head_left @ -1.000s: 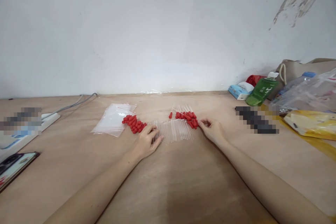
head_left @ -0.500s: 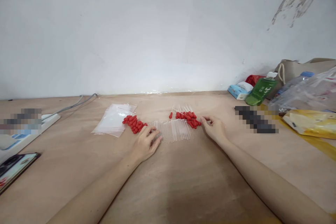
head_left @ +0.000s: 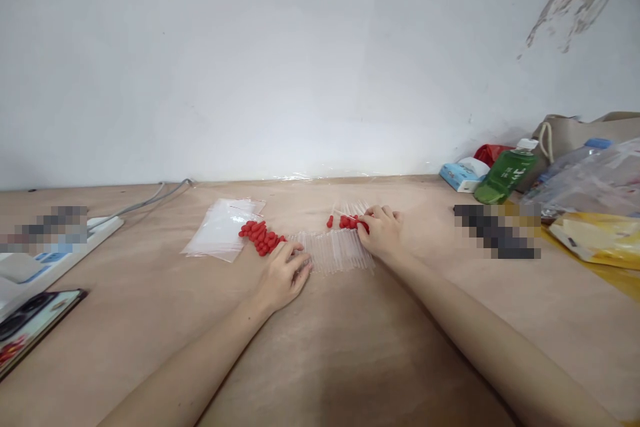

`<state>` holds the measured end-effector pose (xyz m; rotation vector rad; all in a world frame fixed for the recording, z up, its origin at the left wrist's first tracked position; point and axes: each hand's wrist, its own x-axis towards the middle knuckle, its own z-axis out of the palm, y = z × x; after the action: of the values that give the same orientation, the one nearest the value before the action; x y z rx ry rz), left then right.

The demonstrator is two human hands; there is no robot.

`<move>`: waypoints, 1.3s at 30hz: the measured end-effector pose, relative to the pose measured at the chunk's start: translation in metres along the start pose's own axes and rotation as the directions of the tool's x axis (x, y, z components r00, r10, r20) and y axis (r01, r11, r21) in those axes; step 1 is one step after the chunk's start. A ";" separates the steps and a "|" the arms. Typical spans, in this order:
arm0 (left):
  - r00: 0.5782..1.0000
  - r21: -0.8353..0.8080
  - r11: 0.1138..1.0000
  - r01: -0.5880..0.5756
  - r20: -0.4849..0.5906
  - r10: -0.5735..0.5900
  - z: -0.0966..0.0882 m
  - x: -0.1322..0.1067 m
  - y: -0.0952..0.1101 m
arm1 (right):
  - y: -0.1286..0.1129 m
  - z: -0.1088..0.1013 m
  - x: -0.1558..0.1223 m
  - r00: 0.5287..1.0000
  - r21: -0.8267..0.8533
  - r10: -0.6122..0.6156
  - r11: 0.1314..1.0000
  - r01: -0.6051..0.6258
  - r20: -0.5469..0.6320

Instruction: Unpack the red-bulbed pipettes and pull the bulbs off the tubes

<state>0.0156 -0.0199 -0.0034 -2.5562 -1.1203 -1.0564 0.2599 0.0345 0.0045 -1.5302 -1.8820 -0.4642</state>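
My left hand (head_left: 285, 277) rests at the left end of a row of clear thin tubes (head_left: 337, 252), its fingers loosely bent and apart, touching the nearest tubes. Just behind it is a heap of red rubber bulbs (head_left: 263, 237). My right hand (head_left: 383, 232) is over the right side, fingertips pinched on a dropper (head_left: 363, 223) with a red bulb and a clear tube pointing up and left. Under and beside these fingers lie several red-bulbed droppers (head_left: 347, 221), tubes toward the wall, partly covered by the hand. One red bulb (head_left: 330, 221) sits apart at their left.
Clear plastic bags (head_left: 217, 230) lie left of the bulbs. A power strip (head_left: 107, 230) and a phone (head_left: 37, 323) are at the far left. At right are a tissue pack (head_left: 460, 177), a green bottle (head_left: 505, 177), a blurred dark object (head_left: 495, 233) and a yellow packet (head_left: 600, 237).
My right hand has moved left from beside the red-bulbed droppers to over them and closed on one. My left hand stays by the tubes. The view has shifted slightly.
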 end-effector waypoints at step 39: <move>1.000 -0.065 0.998 0.002 0.020 0.000 -0.009 -0.013 0.025 | -0.014 -0.044 -0.069 0.945 0.434 -0.316 0.843 0.318 -0.078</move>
<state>0.0217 -0.0488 -0.0022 -2.6221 -1.1099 -1.0876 0.2651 -0.0472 -0.0087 -0.9215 -2.0719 -0.1575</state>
